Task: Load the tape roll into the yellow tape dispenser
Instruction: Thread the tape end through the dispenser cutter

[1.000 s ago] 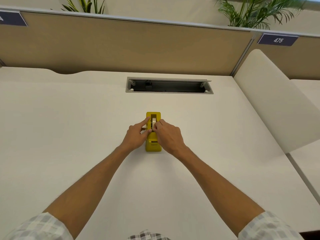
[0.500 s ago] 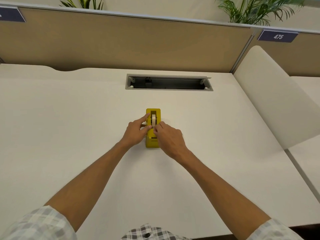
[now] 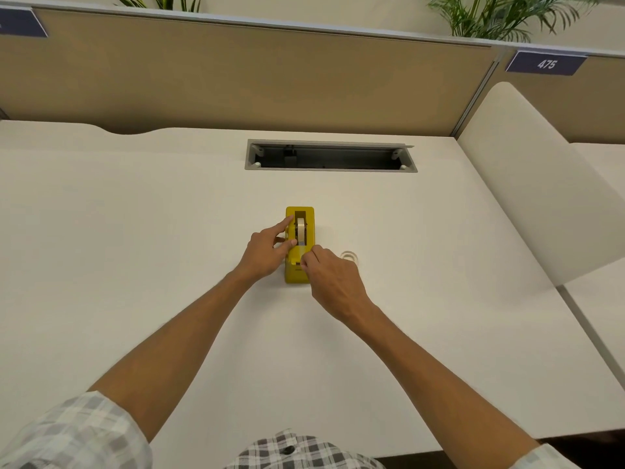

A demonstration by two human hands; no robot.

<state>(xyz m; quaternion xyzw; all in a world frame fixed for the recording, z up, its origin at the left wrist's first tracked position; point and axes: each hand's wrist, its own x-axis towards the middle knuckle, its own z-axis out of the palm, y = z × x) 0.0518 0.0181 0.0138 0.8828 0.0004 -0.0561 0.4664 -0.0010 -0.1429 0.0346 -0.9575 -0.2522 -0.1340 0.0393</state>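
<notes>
The yellow tape dispenser point(image 3: 299, 245) stands mid-table, below the cable slot point(image 3: 330, 156). The tape roll point(image 3: 300, 229) sits in its well, partly hidden. Left hand point(image 3: 265, 252) braces the dispenser's left side, index finger extended. Right hand point(image 3: 333, 281) pinches at the cutter end; the pinched item cannot be made out.

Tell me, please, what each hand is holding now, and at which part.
The left hand steadies the yellow tape dispenser at its left side wall. The right hand pinches something at the dispenser's near, cutter end, probably the tape roll's loose end; this is too small to confirm.
</notes>
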